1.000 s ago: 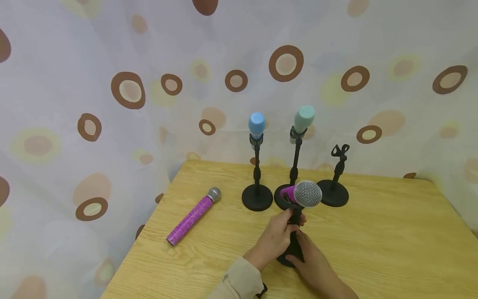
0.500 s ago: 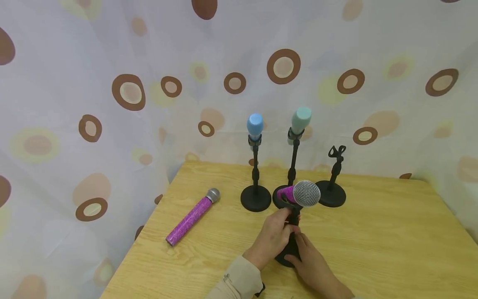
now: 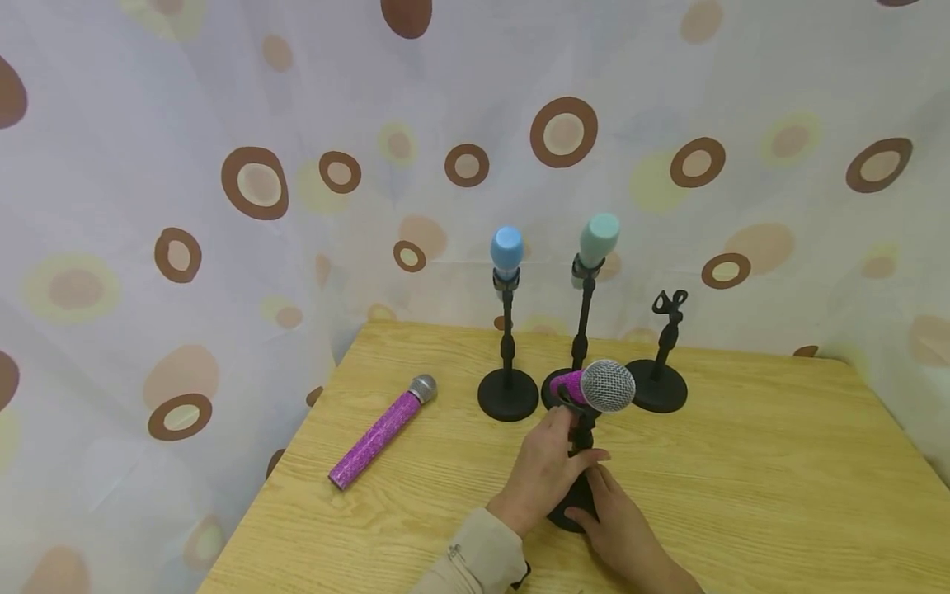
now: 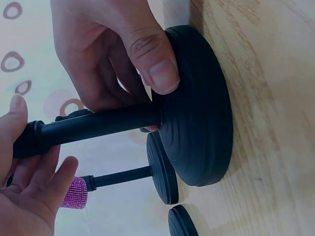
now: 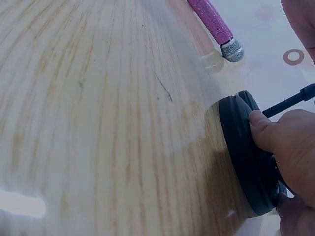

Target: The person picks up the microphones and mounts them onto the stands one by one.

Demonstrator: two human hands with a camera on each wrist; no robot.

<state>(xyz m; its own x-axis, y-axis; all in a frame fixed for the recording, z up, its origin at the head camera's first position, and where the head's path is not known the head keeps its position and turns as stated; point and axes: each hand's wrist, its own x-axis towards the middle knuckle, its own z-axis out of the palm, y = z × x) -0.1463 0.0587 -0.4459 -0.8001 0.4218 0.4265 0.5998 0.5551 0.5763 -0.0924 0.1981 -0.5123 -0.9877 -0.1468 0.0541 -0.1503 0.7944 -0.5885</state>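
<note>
A black desk microphone stand [image 3: 575,505] stands near the front of the table, a purple glittery microphone with a silver mesh head [image 3: 609,385] tilted in its clip. My left hand [image 3: 538,472] grips the collar on the stand's pole, just below the clip. In the left wrist view, its thumb and fingers lie around the black collar [image 4: 32,140]. Lower down, my right hand [image 3: 627,528] holds the stand at its foot. Its thumb presses on the round base [image 5: 246,157] in the right wrist view, while its other fingers pass behind the pole and are partly hidden.
Another purple glitter microphone [image 3: 378,436] lies on the wooden table [image 3: 779,478] at left. Behind the hands stand a stand with a blue-topped microphone [image 3: 508,250], one with a mint-green-topped microphone [image 3: 599,239], and a stand with a bare clip [image 3: 660,384]. A patterned curtain [image 3: 416,99] hangs behind.
The left hand has shifted its fingers on the collar, with one digit now stretching out to the right across the pole. The right hand stays on the base.
</note>
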